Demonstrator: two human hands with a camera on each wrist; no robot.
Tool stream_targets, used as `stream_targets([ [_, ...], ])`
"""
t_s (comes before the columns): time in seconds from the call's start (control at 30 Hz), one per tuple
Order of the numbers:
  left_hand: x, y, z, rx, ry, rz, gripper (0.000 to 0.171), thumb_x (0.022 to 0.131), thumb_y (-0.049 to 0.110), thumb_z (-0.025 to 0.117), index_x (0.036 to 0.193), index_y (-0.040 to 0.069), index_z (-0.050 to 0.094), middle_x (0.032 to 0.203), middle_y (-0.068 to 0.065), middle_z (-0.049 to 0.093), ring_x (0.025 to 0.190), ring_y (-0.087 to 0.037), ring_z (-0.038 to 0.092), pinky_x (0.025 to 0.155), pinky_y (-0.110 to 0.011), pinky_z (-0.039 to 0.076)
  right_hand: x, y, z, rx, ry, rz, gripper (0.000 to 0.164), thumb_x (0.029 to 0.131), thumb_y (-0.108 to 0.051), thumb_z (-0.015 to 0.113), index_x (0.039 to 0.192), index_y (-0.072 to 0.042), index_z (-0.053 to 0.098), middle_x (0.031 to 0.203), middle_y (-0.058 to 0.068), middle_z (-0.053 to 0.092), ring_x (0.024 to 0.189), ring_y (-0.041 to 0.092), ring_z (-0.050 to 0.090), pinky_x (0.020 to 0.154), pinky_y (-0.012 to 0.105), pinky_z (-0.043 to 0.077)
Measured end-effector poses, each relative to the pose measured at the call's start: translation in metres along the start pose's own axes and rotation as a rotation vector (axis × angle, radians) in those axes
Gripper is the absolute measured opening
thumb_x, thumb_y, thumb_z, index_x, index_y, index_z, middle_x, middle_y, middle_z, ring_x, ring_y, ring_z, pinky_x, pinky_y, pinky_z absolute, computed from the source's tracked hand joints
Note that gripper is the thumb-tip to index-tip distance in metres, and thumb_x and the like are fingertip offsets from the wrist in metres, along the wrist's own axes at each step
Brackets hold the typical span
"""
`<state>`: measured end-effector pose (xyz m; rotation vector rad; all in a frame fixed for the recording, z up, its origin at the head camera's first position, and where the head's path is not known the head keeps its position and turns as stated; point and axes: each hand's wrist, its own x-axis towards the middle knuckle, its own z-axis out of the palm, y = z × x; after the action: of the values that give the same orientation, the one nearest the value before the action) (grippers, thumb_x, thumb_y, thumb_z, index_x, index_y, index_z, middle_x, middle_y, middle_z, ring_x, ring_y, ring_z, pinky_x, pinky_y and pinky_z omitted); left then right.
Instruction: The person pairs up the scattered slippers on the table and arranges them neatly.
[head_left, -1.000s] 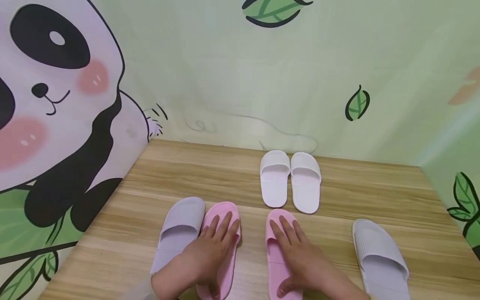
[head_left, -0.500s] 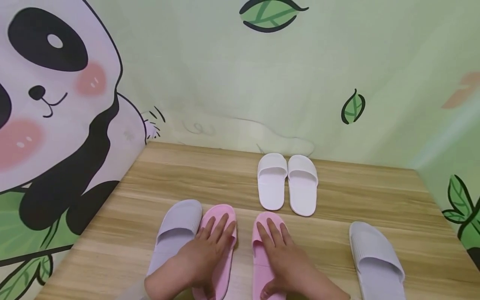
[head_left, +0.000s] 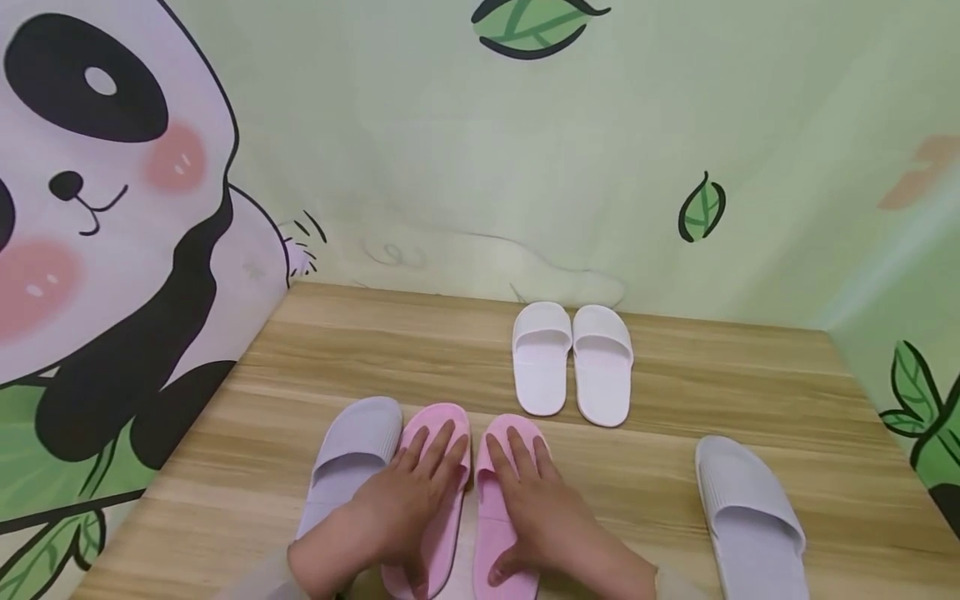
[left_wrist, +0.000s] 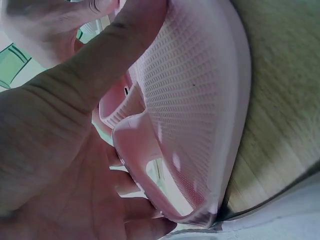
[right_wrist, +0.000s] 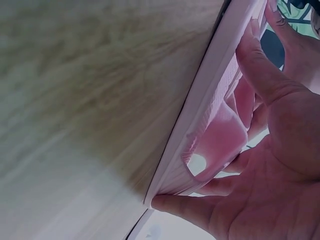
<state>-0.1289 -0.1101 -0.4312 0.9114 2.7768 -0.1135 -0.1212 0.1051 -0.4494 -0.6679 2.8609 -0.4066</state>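
Two pink slippers lie almost side by side at the front, toes pointing away, with a narrow gap between them. My left hand [head_left: 401, 508] rests on the left pink slipper [head_left: 442, 542], straight fingers over its strap; in the left wrist view the thumb [left_wrist: 105, 55] touches the textured footbed [left_wrist: 185, 95]. Over the right pink slipper [head_left: 495, 533] my right hand [head_left: 543, 517] lies the same way, fingers spread on the strap. The right wrist view shows its thumb [right_wrist: 265, 75] at the footbed and a finger along the outer edge.
A grey-lilac slipper [head_left: 367, 425] stands against the left pink one, partly behind my left forearm. Another grey-lilac slipper [head_left: 750, 483] sits apart at the right. Two white slippers, left [head_left: 542, 379] and right [head_left: 603, 392], stand by the back wall [head_left: 420, 167] on wood-grain flooring [head_left: 360, 333].
My right hand has slid the right pink slipper leftward across the floor, close to the left one. My left hand stays on its slipper. The view has shifted slightly.
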Motion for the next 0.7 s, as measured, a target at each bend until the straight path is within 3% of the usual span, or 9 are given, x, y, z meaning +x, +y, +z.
stream_targets([
  [0.27, -0.002, 0.0, -0.001, -0.005, -0.01, -0.007, 0.16, 0.037, 0.061, 0.1, 0.164, 0.005, 0.022, 0.173, -0.022, 0.01, 0.157, -0.048, 0.02, 0.125, -0.052, 0.033, 0.009, -0.007, 0.002, 0.0, -0.027, 0.03, 0.152, 0.046, -0.057, 0.1, 0.166, -0.011, 0.019, 0.172, 0.023, 0.019, 0.153, 0.056, 0.023, 0.093, 0.066, 0.056],
  [0.37, -0.001, -0.001, -0.001, -0.005, -0.015, -0.014, 0.161, 0.036, 0.061, 0.101, 0.164, 0.005, 0.022, 0.173, -0.022, 0.01, 0.157, -0.048, 0.019, 0.126, -0.051, 0.032, 0.011, -0.009, 0.001, 0.012, -0.034, 0.036, 0.152, 0.046, -0.057, 0.101, 0.166, -0.012, 0.018, 0.172, 0.022, 0.018, 0.153, 0.056, 0.023, 0.092, 0.066, 0.057],
  [0.7, 0.007, -0.005, -0.005, 0.028, -0.042, -0.058, 0.163, 0.033, 0.061, 0.101, 0.165, 0.006, 0.022, 0.174, -0.02, 0.011, 0.157, -0.046, 0.02, 0.125, -0.052, 0.033, 0.02, -0.014, -0.001, 0.014, -0.035, 0.021, 0.153, 0.048, -0.053, 0.102, 0.166, -0.007, 0.016, 0.17, 0.027, 0.018, 0.151, 0.06, 0.022, 0.119, 0.06, 0.039],
])
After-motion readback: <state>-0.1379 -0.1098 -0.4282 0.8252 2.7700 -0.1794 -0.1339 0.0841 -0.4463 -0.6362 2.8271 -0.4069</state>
